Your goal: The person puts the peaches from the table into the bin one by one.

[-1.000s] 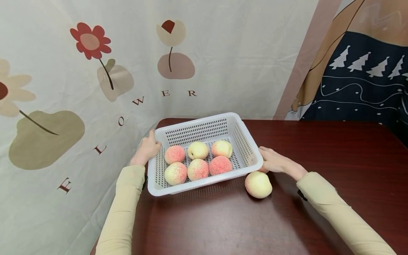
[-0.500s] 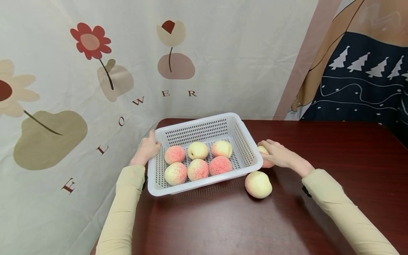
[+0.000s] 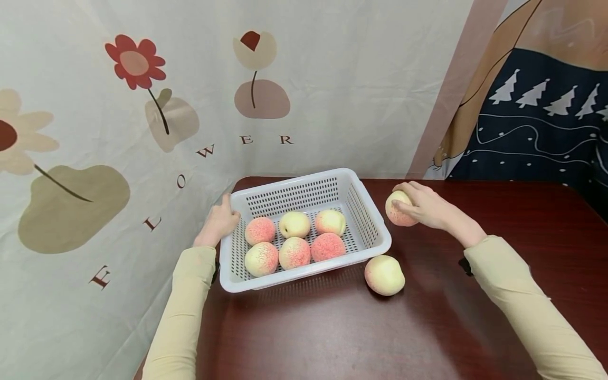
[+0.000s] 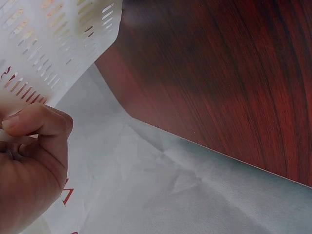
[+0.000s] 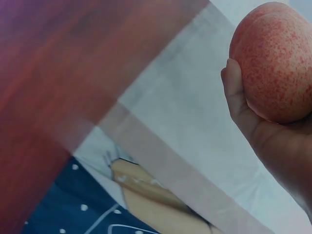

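A white perforated plastic basket (image 3: 304, 272) stands at the back left of the table, with several peaches (image 3: 295, 253) in two rows on its floor. My left hand (image 3: 217, 224) grips the basket's left rim; in the left wrist view the curled fingers (image 4: 41, 119) show at its slotted wall. To the right of the basket, my right hand (image 3: 429, 207) holds a pink and yellow peach (image 3: 399, 209), apart from the basket. Seen from the right wrist, that speckled peach (image 5: 278, 63) sits in the curled fingers. Another pale peach (image 3: 385, 275) lies on the table by the basket's front right corner.
The dark red wooden table (image 3: 499, 295) extends to the right and front. Behind it and along its left side hangs a pale curtain (image 3: 351, 95) printed with flowers and letters. A dark blue printed part of cloth (image 3: 541, 116) hangs at the back right.
My right hand has come away from the basket's right side, taken hold of a peach there and lifted it up and rightward. The left hand and the basket stay nearly still.
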Demonstrator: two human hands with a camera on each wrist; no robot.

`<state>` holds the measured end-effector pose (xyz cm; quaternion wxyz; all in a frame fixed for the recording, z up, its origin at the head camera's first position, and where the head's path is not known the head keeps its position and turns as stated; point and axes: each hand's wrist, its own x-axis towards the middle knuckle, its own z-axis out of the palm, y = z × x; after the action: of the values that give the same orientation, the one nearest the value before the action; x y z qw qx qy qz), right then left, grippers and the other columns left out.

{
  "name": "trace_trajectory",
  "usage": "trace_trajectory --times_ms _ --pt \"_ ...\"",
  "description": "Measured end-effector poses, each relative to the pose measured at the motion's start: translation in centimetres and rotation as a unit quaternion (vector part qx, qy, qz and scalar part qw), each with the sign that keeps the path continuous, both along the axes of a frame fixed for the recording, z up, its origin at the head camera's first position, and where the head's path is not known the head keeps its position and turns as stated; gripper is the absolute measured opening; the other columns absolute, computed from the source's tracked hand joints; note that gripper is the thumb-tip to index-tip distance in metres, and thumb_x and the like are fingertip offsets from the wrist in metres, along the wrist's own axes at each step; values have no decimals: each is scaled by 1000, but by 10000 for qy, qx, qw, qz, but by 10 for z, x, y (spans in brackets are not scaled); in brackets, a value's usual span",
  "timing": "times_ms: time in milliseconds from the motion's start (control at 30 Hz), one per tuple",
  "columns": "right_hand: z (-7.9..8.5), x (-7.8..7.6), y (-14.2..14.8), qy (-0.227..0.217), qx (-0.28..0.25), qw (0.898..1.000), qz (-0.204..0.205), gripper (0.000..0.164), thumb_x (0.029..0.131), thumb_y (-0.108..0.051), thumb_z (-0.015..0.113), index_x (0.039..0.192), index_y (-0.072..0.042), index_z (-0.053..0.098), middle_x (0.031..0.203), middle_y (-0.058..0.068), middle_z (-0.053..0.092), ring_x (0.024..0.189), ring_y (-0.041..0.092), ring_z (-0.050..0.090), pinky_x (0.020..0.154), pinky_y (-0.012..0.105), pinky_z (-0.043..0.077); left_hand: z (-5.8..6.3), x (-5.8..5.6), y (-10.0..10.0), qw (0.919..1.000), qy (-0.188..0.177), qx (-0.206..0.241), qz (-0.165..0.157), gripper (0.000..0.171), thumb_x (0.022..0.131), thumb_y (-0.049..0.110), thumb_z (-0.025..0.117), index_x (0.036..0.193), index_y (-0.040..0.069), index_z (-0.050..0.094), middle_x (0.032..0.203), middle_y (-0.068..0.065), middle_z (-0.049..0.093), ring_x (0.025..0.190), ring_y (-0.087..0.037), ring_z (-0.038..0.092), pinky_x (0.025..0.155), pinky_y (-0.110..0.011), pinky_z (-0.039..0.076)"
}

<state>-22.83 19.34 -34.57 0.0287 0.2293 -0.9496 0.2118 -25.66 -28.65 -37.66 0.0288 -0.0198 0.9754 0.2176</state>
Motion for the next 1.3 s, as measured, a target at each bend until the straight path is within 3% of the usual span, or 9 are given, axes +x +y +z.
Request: trace_trajectory --times_ms 367,600,900,1067,1300 --pt "20 4 -35 138 -31 9988 458 42 92 -36 49 123 -8 49 116 13 51 94 25 53 79 39 44 -4 -1 -1 9998 163 -73 57 62 90 14 34 144 0 6 101 -34 56 65 -27 64 47 -29 50" --pt "24 9 -64 461 42 9931 1081 41 90 -33 53 121 -7 52 112 10 52 91 23 54 81 39 44 -4 -1 -1 9999 116 -79 98 62 90 14 34 144 1 7 101 -34 56 64 -26 64 46 -28 49" --pt "8 9 -89 880 589 9793 1724 44 85 -37 58 119 -9 55 109 9 52 92 25 52 81 38 44 -5 -2 -1 9999 94 -52 76 62 89 15 34 144 2 8 99 -33 57 62 -25 64 45 -28 49" --pt "-4 8 -95 1222 839 9679 2029 40 80 -33 64 111 -8 59 103 9 53 88 24 52 72 36 47 -3 -3 -1 9998 141 -120 13 62 89 14 34 144 1 9 101 -34 56 64 -27 64 48 -29 49" --pt "-14 8 -100 1248 999 9619 2217 37 72 -30 70 102 -10 61 94 8 51 80 24 51 70 33 42 -2 -2 -2 9997 157 -162 1 62 90 14 35 144 0 8 103 -36 55 66 -28 64 49 -30 49"
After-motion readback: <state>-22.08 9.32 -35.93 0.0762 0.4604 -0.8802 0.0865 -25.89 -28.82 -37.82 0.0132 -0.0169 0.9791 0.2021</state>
